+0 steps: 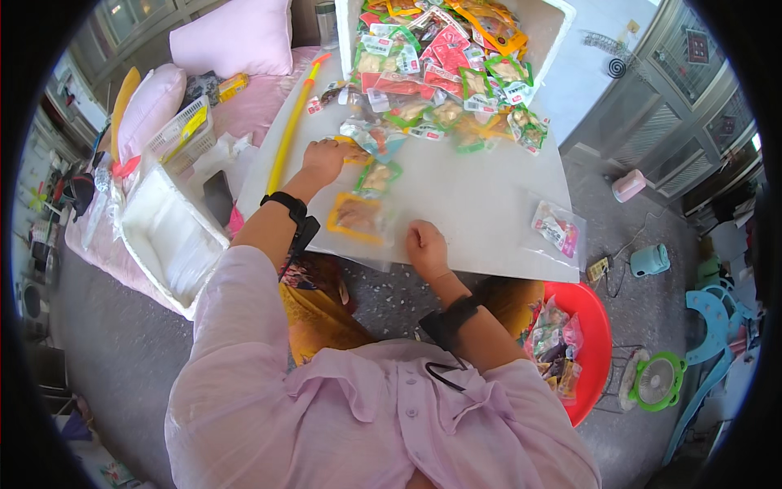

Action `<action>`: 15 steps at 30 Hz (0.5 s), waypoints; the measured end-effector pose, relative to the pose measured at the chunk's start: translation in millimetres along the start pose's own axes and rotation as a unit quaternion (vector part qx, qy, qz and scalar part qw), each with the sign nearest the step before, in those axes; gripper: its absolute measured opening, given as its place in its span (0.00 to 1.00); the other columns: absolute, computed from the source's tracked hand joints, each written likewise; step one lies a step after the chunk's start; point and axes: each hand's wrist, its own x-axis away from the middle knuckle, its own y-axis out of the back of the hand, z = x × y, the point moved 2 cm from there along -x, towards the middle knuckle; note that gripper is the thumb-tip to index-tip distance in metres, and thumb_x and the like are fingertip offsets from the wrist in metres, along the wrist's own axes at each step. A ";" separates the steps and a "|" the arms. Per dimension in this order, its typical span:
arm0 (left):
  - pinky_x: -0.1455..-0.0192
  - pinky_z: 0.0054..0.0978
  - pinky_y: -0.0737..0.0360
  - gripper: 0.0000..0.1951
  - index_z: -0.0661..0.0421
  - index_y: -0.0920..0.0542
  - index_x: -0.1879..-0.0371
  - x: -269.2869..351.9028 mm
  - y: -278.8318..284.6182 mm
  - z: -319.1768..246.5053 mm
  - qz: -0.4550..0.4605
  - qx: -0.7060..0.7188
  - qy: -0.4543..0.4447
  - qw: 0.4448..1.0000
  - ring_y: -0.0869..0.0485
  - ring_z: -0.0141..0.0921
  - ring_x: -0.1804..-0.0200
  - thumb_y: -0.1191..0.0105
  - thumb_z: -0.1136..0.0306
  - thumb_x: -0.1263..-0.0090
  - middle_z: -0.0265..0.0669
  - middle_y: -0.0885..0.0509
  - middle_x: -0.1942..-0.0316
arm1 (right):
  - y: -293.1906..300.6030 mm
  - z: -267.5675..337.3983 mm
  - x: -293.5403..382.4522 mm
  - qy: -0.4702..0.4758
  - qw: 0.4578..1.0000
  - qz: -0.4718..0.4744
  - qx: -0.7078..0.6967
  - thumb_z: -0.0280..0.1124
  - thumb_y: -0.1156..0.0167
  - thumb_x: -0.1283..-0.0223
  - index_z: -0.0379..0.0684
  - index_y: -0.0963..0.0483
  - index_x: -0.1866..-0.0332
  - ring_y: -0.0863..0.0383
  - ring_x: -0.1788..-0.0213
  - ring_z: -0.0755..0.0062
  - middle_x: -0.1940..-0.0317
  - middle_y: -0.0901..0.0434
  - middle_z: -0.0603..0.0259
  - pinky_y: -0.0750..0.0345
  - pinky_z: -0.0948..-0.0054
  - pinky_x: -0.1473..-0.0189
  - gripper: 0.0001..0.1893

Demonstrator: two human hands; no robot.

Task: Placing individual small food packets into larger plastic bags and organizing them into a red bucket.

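My left hand [322, 160] reaches over the white table, its fingers closed at the edge of a yellow-edged food packet [357, 154]. Just beyond that packet lies a blue-and-white packet [382, 139]. Nearer me are a green-edged packet [377, 177] with pale pieces inside and another yellow-edged packet [357, 219], slightly blurred. A clear plastic bag [372, 260] shows under the latter, at the table's front edge. My right hand [426, 246] is curled above that edge, to the right of the near packet; nothing can be seen in it.
A white foam box [553, 46] on its side spills many sealed packets [449, 76] onto the table [476, 195]. At right lies a bagged pink-and-white packet [556, 229]. A yellow stick [287, 137] lies left. An open foam box [168, 244] and a red basin [595, 342] flank me.
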 end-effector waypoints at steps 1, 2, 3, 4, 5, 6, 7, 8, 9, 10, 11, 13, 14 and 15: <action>0.63 0.31 0.34 0.13 0.44 0.27 0.67 3.0 -3.1 3.1 0.000 -0.002 0.001 1.000 0.28 0.33 0.62 0.59 0.72 0.51 0.33 0.26 0.69 | 0.9 1.3 -1.3 -0.008 1.000 0.003 0.005 0.25 0.52 0.59 0.41 0.33 0.72 0.30 0.71 0.55 0.75 0.29 0.54 0.32 0.65 0.70 0.05; 0.63 0.31 0.34 0.13 0.45 0.27 0.67 7.4 -4.9 4.9 -0.040 0.002 -0.013 0.999 0.29 0.33 0.61 0.59 0.73 0.52 0.33 0.27 0.69 | 0.9 2.4 -1.9 -0.016 1.000 0.005 0.010 0.25 0.52 0.59 0.41 0.33 0.72 0.30 0.71 0.55 0.75 0.29 0.55 0.32 0.65 0.70 0.05; 0.62 0.31 0.34 0.14 0.45 0.27 0.67 10.0 -5.5 3.6 -0.081 0.007 -0.028 0.996 0.29 0.33 0.61 0.58 0.74 0.54 0.33 0.27 0.68 | 0.4 1.3 -1.7 -0.016 1.000 0.004 0.010 0.25 0.52 0.59 0.41 0.33 0.72 0.30 0.71 0.55 0.75 0.29 0.55 0.32 0.65 0.70 0.05; 0.62 0.31 0.34 0.14 0.45 0.27 0.67 11.0 -8.4 2.3 -0.081 0.007 -0.029 0.996 0.29 0.33 0.61 0.58 0.74 0.54 0.33 0.27 0.68 | -0.4 -0.9 -1.1 -0.012 1.000 -0.001 0.009 0.25 0.52 0.59 0.41 0.33 0.72 0.30 0.71 0.55 0.75 0.29 0.55 0.32 0.65 0.70 0.05; 0.61 0.31 0.34 0.14 0.45 0.27 0.67 11.4 -11.2 0.8 -0.087 0.015 -0.026 0.996 0.30 0.33 0.60 0.58 0.74 0.54 0.34 0.28 0.67 | -0.5 -2.2 -0.7 -0.008 1.000 -0.006 0.009 0.25 0.52 0.59 0.41 0.33 0.72 0.30 0.71 0.55 0.75 0.29 0.55 0.32 0.65 0.70 0.05; 0.60 0.31 0.35 0.14 0.46 0.27 0.68 11.2 -13.5 -0.3 -0.093 0.024 -0.022 0.995 0.31 0.33 0.59 0.57 0.75 0.55 0.34 0.28 0.66 | -0.3 -1.9 -0.6 -0.006 1.000 -0.008 0.010 0.25 0.52 0.59 0.41 0.33 0.72 0.30 0.71 0.55 0.75 0.29 0.55 0.32 0.65 0.70 0.05; 0.60 0.31 0.35 0.14 0.46 0.27 0.68 10.6 -16.3 -2.3 -0.095 0.024 -0.024 0.995 0.31 0.33 0.59 0.57 0.75 0.55 0.34 0.28 0.66 | -0.4 -1.1 0.2 -0.006 1.000 -0.004 0.005 0.25 0.52 0.59 0.41 0.33 0.72 0.30 0.71 0.55 0.75 0.29 0.55 0.32 0.65 0.70 0.05; 0.59 0.31 0.35 0.13 0.47 0.27 0.68 9.5 -19.2 -5.0 -0.099 0.024 -0.028 0.994 0.31 0.33 0.58 0.57 0.74 0.54 0.35 0.28 0.65 | -0.8 -0.3 0.9 -0.005 1.000 0.000 0.000 0.25 0.52 0.59 0.40 0.33 0.72 0.30 0.71 0.55 0.75 0.29 0.54 0.32 0.65 0.70 0.05; 0.58 0.32 0.35 0.12 0.47 0.27 0.68 7.2 -19.0 -9.2 -0.103 0.024 -0.034 0.994 0.31 0.33 0.58 0.58 0.74 0.53 0.35 0.28 0.65 | -0.7 -0.5 1.5 -0.004 1.000 -0.002 0.002 0.25 0.52 0.59 0.40 0.33 0.72 0.30 0.71 0.55 0.75 0.29 0.54 0.32 0.65 0.70 0.05; 0.58 0.32 0.35 0.12 0.47 0.27 0.68 4.0 -18.5 -12.5 -0.105 0.026 -0.035 0.994 0.31 0.33 0.58 0.58 0.74 0.53 0.35 0.28 0.65 | -1.2 -0.6 2.1 -0.001 1.000 -0.005 -0.001 0.25 0.52 0.59 0.40 0.33 0.72 0.30 0.71 0.55 0.75 0.29 0.54 0.32 0.65 0.70 0.05; 0.57 0.33 0.35 0.12 0.49 0.27 0.68 0.4 -19.2 -15.5 -0.077 0.032 -0.037 0.996 0.32 0.34 0.57 0.57 0.74 0.54 0.36 0.29 0.64 | -1.5 -0.7 1.5 0.003 1.000 -0.008 -0.005 0.25 0.52 0.59 0.40 0.33 0.72 0.30 0.71 0.55 0.75 0.29 0.54 0.32 0.65 0.70 0.05; 0.56 0.34 0.36 0.12 0.50 0.28 0.68 -2.4 -17.3 -19.2 -0.048 0.041 -0.038 0.997 0.32 0.34 0.57 0.56 0.73 0.54 0.36 0.30 0.64 | -1.4 -0.2 1.2 0.005 1.000 -0.008 -0.002 0.25 0.51 0.59 0.40 0.33 0.72 0.30 0.71 0.55 0.75 0.29 0.54 0.32 0.65 0.70 0.05; 0.57 0.33 0.35 0.11 0.50 0.28 0.69 -4.5 -15.5 -19.8 -0.042 0.032 -0.035 0.998 0.31 0.34 0.58 0.57 0.73 0.53 0.36 0.29 0.66 | -1.3 -0.2 1.0 0.007 1.000 -0.008 -0.002 0.25 0.51 0.59 0.40 0.33 0.72 0.30 0.71 0.55 0.75 0.29 0.54 0.32 0.65 0.70 0.05; 0.58 0.32 0.34 0.10 0.50 0.28 0.70 -5.4 -14.0 -19.8 -0.035 0.022 -0.031 0.999 0.30 0.35 0.59 0.58 0.73 0.53 0.36 0.28 0.67 | -1.7 -0.7 1.5 0.006 1.000 -0.007 -0.001 0.25 0.51 0.59 0.40 0.33 0.72 0.30 0.71 0.55 0.75 0.29 0.54 0.32 0.65 0.70 0.05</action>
